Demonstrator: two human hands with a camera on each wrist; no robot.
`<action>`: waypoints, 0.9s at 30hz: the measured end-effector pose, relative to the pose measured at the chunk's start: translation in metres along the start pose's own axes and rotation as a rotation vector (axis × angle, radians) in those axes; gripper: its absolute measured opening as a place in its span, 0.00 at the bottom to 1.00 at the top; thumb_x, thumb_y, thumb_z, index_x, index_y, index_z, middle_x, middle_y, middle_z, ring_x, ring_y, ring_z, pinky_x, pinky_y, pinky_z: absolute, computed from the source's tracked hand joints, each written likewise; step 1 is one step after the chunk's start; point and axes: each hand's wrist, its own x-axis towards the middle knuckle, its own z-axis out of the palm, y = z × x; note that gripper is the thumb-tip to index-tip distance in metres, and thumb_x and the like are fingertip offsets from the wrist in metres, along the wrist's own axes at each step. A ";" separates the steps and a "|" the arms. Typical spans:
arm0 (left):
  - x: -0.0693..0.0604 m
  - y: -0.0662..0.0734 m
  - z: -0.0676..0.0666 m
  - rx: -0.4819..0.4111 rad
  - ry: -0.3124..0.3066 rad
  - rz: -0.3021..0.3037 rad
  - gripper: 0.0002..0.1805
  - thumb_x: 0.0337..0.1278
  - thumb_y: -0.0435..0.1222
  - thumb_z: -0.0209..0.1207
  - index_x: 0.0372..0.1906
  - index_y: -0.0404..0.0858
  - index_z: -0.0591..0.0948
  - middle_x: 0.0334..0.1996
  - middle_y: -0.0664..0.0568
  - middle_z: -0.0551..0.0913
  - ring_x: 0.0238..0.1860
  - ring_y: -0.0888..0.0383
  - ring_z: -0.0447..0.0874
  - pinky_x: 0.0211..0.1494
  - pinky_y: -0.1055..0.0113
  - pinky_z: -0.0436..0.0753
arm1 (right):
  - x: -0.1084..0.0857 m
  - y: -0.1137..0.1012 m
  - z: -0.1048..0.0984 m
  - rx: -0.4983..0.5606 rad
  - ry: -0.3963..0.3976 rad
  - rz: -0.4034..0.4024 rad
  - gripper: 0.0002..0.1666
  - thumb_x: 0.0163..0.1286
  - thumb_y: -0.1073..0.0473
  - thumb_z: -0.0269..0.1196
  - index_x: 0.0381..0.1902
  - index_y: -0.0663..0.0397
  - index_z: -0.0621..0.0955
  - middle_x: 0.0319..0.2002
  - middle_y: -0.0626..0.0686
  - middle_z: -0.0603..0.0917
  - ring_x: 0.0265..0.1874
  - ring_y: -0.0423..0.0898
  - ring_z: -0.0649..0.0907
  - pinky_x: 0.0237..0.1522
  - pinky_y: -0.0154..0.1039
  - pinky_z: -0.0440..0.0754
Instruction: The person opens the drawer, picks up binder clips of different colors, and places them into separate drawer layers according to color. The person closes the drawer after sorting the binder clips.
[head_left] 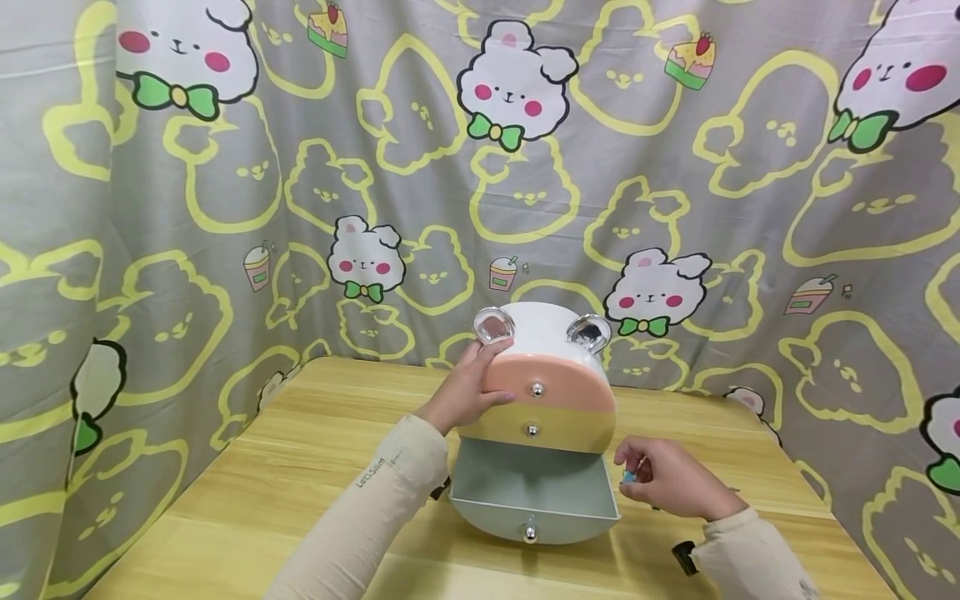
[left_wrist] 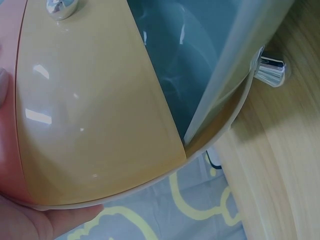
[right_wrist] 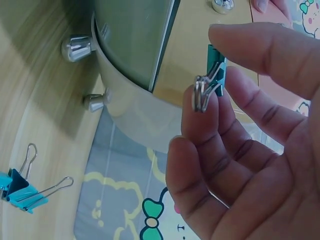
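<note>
A small storage box with rounded ears stands on the table, with a white top (head_left: pixel 543 325), a pink upper drawer (head_left: pixel 577 379) and a yellow middle drawer (head_left: pixel 573 425), both pushed in. Its grey-green bottom drawer (head_left: pixel 487 517) is pulled out. My left hand (head_left: pixel 468 387) grips the box's left side, thumb across the pink front and a finger by the silver ear (head_left: pixel 495 325). To the right of the pulled-out drawer, my right hand (head_left: pixel 671 479) pinches a small teal binder clip (right_wrist: pixel 216 70) between thumb and fingers. The clip's metal handles point away from the thumb.
More blue binder clips (right_wrist: pixel 25 192) lie on the wooden table (head_left: pixel 247 492) near the box, seen in the right wrist view. Silver knobs (head_left: pixel 531 533) stick out from the drawer fronts. A patterned curtain (head_left: pixel 420 192) hangs behind and along both sides of the table.
</note>
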 end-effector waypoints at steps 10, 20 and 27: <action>-0.001 0.002 -0.001 -0.004 0.004 0.006 0.45 0.49 0.39 0.72 0.72 0.54 0.62 0.61 0.43 0.64 0.44 0.49 0.74 0.51 0.53 0.75 | 0.008 -0.002 0.003 -0.032 0.008 -0.051 0.14 0.56 0.65 0.71 0.37 0.52 0.77 0.28 0.47 0.75 0.23 0.36 0.75 0.23 0.35 0.76; -0.001 0.002 -0.001 0.001 0.004 0.008 0.45 0.49 0.40 0.71 0.73 0.53 0.62 0.63 0.43 0.63 0.45 0.49 0.74 0.51 0.52 0.75 | 0.013 -0.005 0.007 -0.039 0.000 -0.058 0.14 0.57 0.62 0.72 0.37 0.55 0.78 0.28 0.45 0.76 0.23 0.37 0.75 0.24 0.35 0.75; -0.001 0.003 -0.001 0.003 -0.006 -0.008 0.45 0.50 0.40 0.71 0.73 0.55 0.61 0.62 0.44 0.64 0.44 0.49 0.74 0.51 0.52 0.75 | 0.017 -0.006 0.011 -0.043 -0.006 -0.058 0.14 0.57 0.63 0.72 0.37 0.56 0.78 0.28 0.45 0.76 0.23 0.37 0.75 0.25 0.34 0.75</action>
